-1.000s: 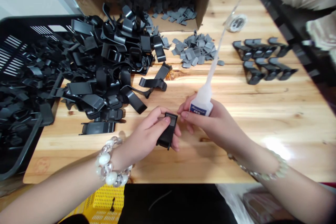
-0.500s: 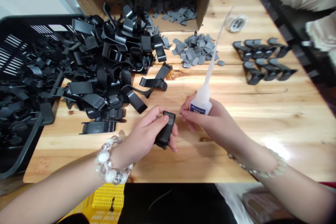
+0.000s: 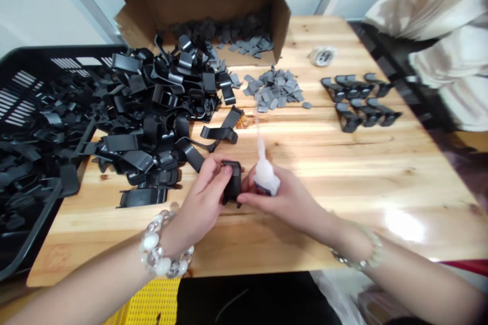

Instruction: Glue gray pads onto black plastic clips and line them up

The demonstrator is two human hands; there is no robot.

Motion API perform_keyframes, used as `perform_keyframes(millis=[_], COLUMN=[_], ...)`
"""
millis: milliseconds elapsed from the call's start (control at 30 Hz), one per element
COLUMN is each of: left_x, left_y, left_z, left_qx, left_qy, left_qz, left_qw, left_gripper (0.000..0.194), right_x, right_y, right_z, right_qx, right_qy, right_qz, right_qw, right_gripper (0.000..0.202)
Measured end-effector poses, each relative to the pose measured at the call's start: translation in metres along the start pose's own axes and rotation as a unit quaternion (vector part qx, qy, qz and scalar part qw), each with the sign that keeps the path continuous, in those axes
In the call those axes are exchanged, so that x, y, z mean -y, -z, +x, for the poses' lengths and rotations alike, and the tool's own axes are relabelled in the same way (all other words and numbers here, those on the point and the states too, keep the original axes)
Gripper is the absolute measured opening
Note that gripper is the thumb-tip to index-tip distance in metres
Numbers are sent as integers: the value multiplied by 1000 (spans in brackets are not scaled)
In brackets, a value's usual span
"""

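A black plastic clip [image 3: 232,185] is held in my left hand [image 3: 208,194], the thumb pressed near its upper end. My right hand [image 3: 284,197] is closed around a white glue bottle [image 3: 266,175] whose long thin nozzle points up and away from me. The right thumb and fingertips touch or nearly touch the clip's right side. Beyond the bottle lies a pile of small grey pads [image 3: 275,89]. Many more black clips [image 3: 152,127] are heaped to the left of my hands.
A cardboard box [image 3: 282,25] with grey pads stands at the back. At the left is a black basket [image 3: 38,53] of black parts. Several clips [image 3: 368,111] sit in two rows at the right, near a tape roll [image 3: 322,55]. A yellow basket [image 3: 152,304] shows below the table edge.
My right hand has moved left with the bottle, up against the clip. My left hand has turned the clip more upright. The whole view has shifted slightly.
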State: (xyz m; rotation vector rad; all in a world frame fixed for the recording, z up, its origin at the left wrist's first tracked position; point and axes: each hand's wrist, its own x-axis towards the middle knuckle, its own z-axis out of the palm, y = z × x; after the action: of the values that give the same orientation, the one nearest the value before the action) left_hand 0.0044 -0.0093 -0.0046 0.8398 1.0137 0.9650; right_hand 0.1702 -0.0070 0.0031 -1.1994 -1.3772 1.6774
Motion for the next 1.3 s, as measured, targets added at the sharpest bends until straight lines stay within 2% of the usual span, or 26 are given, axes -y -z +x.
perform_keyframes(millis=[167, 233, 333, 400, 467, 567, 633, 733, 767, 833, 900, 1033, 1133, 1300], left_x=[1, -1, -2, -2, 0, 4, 6, 4, 2, -3, -8, -11, -9, -8], left_y=[-1, -2, -1, 2, 5, 9, 11, 10, 9, 6, 2, 0, 2, 3], left_z=[-1, 0, 3, 4, 6, 9, 9, 9, 8, 7, 6, 8, 11, 8], left_qx=[-14, 9, 19, 4, -5, -1, 7, 21, 24, 25, 23, 24, 30, 49], left_qy=[5, 12, -10, -10, 1, 13, 22, 33, 33, 34, 35, 38, 39, 22], left_qz=[-42, -61, -46, -23, -9, 3, 13, 20, 20, 20, 22, 27, 27, 65], left_qw=[999, 998, 999, 1000, 1000, 1000, 1000, 999, 999, 999, 999, 999, 998, 996], left_gripper=[9, 13, 17, 18, 18, 16, 17, 15, 14, 12, 12, 13, 13, 15], right_x=[-6, 2, 25, 40, 52, 57, 54, 45, 42, 35, 31, 29, 31, 45], right_y=[-5, 4, 32, 60, 96, 159, 204, 261, 275, 294, 303, 308, 312, 312], right_z=[2, 3, -3, -13, -26, -44, -52, -58, -58, -57, -54, -45, -39, -35], right_qx=[-44, -71, -117, -142, -193, -355, -409, -455, -459, -453, -436, -405, -405, -435], right_qy=[14, 22, 42, 61, 79, 76, 55, -10, -35, -80, -111, -149, -164, -140], right_qz=[-25, -14, 7, 0, -31, -85, -100, -110, -113, -119, -126, -146, -174, -238], right_qw=[999, 997, 992, 988, 977, 928, 905, 883, 881, 880, 884, 890, 882, 857], right_gripper=[15, 14, 14, 17, 20, 25, 22, 15, 11, 22, 31, 35, 37, 19])
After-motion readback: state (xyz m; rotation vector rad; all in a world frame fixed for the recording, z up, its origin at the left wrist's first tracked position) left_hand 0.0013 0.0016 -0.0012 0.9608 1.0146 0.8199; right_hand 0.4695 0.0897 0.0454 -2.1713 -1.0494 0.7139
